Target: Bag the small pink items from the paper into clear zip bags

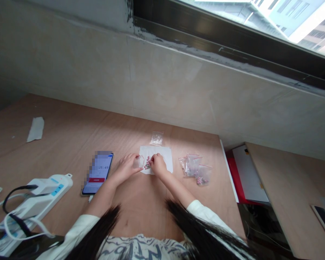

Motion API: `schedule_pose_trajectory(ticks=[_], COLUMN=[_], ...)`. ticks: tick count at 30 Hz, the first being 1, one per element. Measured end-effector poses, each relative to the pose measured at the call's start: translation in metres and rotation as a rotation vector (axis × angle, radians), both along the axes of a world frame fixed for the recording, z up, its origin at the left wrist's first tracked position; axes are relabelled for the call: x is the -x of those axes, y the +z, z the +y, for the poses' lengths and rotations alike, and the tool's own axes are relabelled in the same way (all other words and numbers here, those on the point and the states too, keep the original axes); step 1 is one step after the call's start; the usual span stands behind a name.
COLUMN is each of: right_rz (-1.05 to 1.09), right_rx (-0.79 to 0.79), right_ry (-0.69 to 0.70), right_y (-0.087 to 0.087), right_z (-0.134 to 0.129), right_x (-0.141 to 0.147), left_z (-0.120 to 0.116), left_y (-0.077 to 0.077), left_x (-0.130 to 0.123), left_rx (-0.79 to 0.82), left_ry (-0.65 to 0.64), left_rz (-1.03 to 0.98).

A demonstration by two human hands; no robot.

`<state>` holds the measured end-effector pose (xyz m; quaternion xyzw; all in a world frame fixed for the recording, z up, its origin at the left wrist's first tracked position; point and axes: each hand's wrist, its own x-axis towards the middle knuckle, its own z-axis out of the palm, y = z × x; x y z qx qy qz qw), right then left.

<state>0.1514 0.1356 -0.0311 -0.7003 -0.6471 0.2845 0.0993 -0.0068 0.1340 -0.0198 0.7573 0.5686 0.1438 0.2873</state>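
My left hand (pixel 128 165) grips a small clear plastic bag (pixel 139 162) between thumb and fingers, its opening edge toward the right. A white sheet of paper (pixel 167 156) lies beneath it on the wooden table. Small pink and dark red beads (pixel 147 163) are scattered on the paper between my two hands. Over the beads' right side, my right hand (pixel 158 165) has its fingertips pinched together and pointing down. Whatever is between those fingertips is too small to make out.
A clear packet (pixel 156 138) lies behind the paper. Several small zip bags (pixel 193 164), one with beads, sit to the right. On the left are a phone (pixel 99 175), a power strip (pixel 54 187) with cables, and a torn white paper piece (pixel 35 129).
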Motion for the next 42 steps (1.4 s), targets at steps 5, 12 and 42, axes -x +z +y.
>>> schedule_pose_trajectory(ticks=[5, 12, 42], right_rz=[0.050, 0.140, -0.221], right_rx=[-0.043, -0.093, 0.029], right_ry=[0.034, 0.070, -0.088], right_y=[-0.006, -0.010, 0.001], right_z=[-0.002, -0.002, 0.015], right_x=[-0.003, -0.005, 0.020], left_z=[-0.001, -0.001, 0.000], left_y=[0.002, 0.006, 0.002], left_x=[-0.001, -0.004, -0.003], left_rx=[0.011, 0.003, -0.019], left_ry=[0.005, 0.000, 0.009], left_rz=[0.007, 0.036, 0.024])
